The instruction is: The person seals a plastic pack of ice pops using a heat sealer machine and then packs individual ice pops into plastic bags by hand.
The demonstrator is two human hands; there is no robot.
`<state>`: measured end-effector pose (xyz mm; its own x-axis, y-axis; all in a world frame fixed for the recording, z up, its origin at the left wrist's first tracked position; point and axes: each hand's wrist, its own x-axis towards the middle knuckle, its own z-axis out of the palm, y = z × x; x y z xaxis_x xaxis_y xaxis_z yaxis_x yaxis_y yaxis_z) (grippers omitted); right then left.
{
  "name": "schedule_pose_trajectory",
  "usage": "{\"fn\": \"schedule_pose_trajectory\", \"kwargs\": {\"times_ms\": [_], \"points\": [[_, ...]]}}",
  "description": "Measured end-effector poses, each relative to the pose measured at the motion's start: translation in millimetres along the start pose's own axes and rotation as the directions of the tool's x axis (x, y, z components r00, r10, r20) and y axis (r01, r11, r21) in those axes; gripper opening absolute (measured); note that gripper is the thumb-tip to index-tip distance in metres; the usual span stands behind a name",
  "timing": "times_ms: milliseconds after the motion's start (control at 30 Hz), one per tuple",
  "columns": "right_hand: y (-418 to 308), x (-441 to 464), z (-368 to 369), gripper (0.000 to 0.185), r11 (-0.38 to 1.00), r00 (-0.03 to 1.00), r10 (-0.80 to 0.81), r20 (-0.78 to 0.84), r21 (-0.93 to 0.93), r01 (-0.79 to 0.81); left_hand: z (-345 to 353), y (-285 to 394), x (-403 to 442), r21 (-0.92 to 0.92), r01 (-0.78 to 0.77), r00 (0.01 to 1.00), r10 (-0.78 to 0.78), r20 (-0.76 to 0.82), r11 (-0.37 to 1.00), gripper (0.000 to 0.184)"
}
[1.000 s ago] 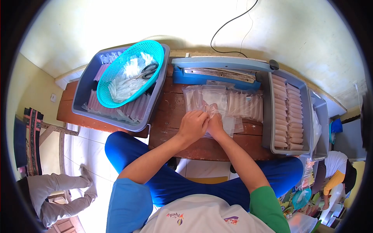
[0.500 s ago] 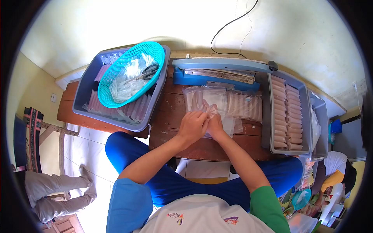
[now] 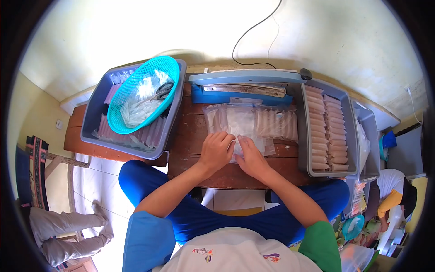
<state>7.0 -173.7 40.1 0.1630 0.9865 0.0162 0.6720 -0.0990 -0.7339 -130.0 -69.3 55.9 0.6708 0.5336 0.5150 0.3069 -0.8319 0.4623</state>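
Observation:
My left hand is curled, its fingertips pressed together at the near edge of the clear plastic packets; what it pinches is too small to make out. Beside it my right hand has its thumb and fingers apart over the same plastic. Under and beyond both hands lie flat clear packets on the brown wooden table. To their right is a row of filled pinkish tubes in plastic. Behind the packets stands a blue sealer-like device with a long grey arm.
On the left, a turquoise basket with plastic pieces and scissors rests on a grey-purple tub. A grey tray of filled tubes stands right, beside another tub. People are at lower left and lower right.
My hands have moved slightly apart, and my right hand has opened from its closed pose beside my left. The whole view has shifted a little, with the table things appearing lower and farther left.

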Motion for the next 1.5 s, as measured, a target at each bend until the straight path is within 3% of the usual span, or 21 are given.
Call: {"fn": "schedule_pose_trajectory", "kwargs": {"times_ms": [133, 200, 333, 433, 533, 567, 700, 833, 967, 1167, 1500], "points": [[-17.7, -25.4, -37.3, 0.057, 0.998, 1.0, 0.005, -0.008, -0.058, -0.005, -1.6, 11.8, 1.7, 0.068, -0.029, 0.999, 0.027, 0.025, 0.997, 0.01], [-24.5, -36.4, -54.2, 0.052, 0.994, 0.998, 0.01, 0.062, -0.109, -0.003, -1.1, 15.5, 3.2, 0.073, -0.044, 0.999, 0.043, 0.019, 0.996, 0.01], [-15.1, -53.3, -82.8, 0.04, 0.998, 1.0, 0.013, 0.016, -0.056, -0.012, 0.0, 20.6, 9.7, 0.015, -0.03, 1.0, 0.03, -0.002, 0.999, 0.008], [1.5, -50.5, -110.7, 0.024, 0.994, 0.987, -0.063, -0.147, -0.093, 0.05, 4.5, 26.3, 24.4, -0.047, 0.015, 1.0, -0.015, 0.015, 0.999, 0.008], [12.1, -40.5, -142.3, 0.021, 0.997, 0.976, 0.026, -0.216, -0.068, -0.042, 15.0, 38.5, 47.3, -0.143, 0.063, 0.998, -0.059, 0.036, 0.988, 0.009], [22.1, -37.3, -147.9, 0.017, 0.993, 0.954, -0.047, -0.297, -0.117, 0.012, 20.5, 43.5, 56.2, -0.146, 0.056, 0.998, -0.05, 0.043, 0.988, 0.009], [40.2, -23.8, -169.8, 0.013, 0.989, 0.89, -0.071, -0.45, -0.15, 0.004, 47.0, 70.3, 90.7, -0.26, 0.01, 0.998, 0.008, 0.066, 0.966, 0.01], [54.5, -18.8, -188.1, 0.013, 0.98, 0.888, 0.001, -0.46, -0.178, -0.093, 80.3, 90.2, 115.2, -0.354, -0.012, 0.993, 0.054, 0.11, 0.935, 0.011], [83.9, -9.8, -209.7, 0.015, 0.971, 0.87, 0.042, -0.491, -0.187, -0.153, 108.0, 97.6, 141.7, -0.323, -0.098, 0.98, 0.147, 0.133, 0.941, 0.014], [157.3, 7.2, -232.5, 0.024, 0.965, 0.805, 0.072, -0.588, -0.165, -0.206, 144.4, 106.2, 185.4, -0.325, -0.231, 0.966, 0.255, 0.034, 0.917, 0.021], [182.4, 8.4, -239.9, 0.035, 0.907, 0.8, 0.189, -0.57, -0.211, -0.365, 184.5, 107.8, 219.5, -0.054, -0.235, 0.963, 0.24, 0.126, 0.971, 0.018]]}}
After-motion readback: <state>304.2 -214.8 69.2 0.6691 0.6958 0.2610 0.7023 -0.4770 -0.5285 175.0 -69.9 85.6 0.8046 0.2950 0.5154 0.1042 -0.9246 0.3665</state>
